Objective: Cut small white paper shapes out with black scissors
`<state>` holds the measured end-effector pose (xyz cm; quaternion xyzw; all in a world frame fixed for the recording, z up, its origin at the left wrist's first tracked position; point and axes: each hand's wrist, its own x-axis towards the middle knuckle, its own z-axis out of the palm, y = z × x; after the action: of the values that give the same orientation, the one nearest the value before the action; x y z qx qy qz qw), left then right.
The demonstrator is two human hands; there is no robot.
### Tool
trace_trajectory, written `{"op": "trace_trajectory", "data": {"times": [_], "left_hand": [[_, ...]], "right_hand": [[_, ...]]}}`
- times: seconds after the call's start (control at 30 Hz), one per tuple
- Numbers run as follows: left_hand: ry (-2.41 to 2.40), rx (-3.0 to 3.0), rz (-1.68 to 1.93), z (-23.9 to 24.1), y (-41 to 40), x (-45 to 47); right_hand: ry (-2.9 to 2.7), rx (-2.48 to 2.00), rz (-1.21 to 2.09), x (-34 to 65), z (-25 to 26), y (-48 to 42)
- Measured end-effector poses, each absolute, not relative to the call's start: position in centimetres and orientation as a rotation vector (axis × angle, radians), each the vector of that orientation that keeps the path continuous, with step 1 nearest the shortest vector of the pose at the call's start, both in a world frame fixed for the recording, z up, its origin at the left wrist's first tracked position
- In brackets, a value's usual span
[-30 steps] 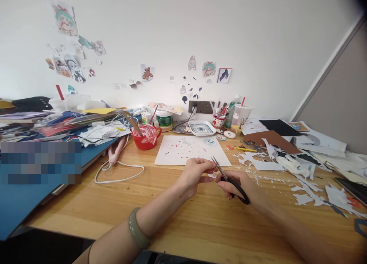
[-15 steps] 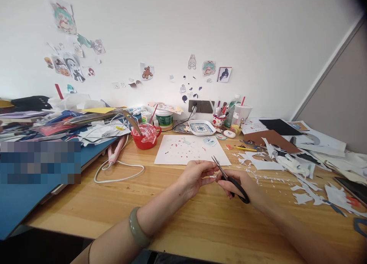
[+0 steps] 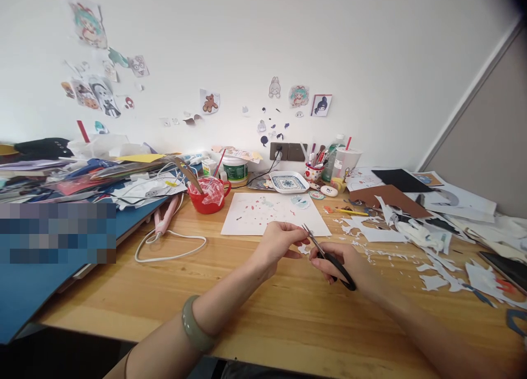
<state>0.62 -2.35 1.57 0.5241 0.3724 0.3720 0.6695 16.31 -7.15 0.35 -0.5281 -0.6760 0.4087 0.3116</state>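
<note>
My left hand (image 3: 280, 243) is closed in a pinch in front of the white sheet (image 3: 247, 228). A small bit of white paper (image 3: 303, 249) shows at its fingers, mostly hidden by them. Black-handled scissors (image 3: 335, 266) are in my right hand (image 3: 349, 261), with the fingers around the handles. Their narrow metal blades point up and left, tips right beside my left fingertips. Behind both hands, the white sheet lies flat with several tiny coloured cut-outs spread over it.
White paper scraps (image 3: 436, 274) litter the table's right side, near brown paper (image 3: 385, 199). At the back stand a red cup (image 3: 208, 202), a patterned tray (image 3: 289, 189) and a pen pot (image 3: 313, 173). A white cord (image 3: 173, 258) loops on the left, beside a cluttered blue surface (image 3: 37, 296).
My left hand has shifted slightly up and left, its fingers changing pose a little. The scissors have moved slightly left with my right hand and stay by the left fingertips.
</note>
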Motion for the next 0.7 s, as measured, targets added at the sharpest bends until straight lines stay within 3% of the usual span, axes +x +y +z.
{"op": "trace_trajectory", "data": {"times": [0.7], "left_hand": [[0.795,1.134,0.862,1.73,-2.51,0.64]], "right_hand": [[-1.761,-1.398,1.109,16.54,-0.27,-6.73]]}}
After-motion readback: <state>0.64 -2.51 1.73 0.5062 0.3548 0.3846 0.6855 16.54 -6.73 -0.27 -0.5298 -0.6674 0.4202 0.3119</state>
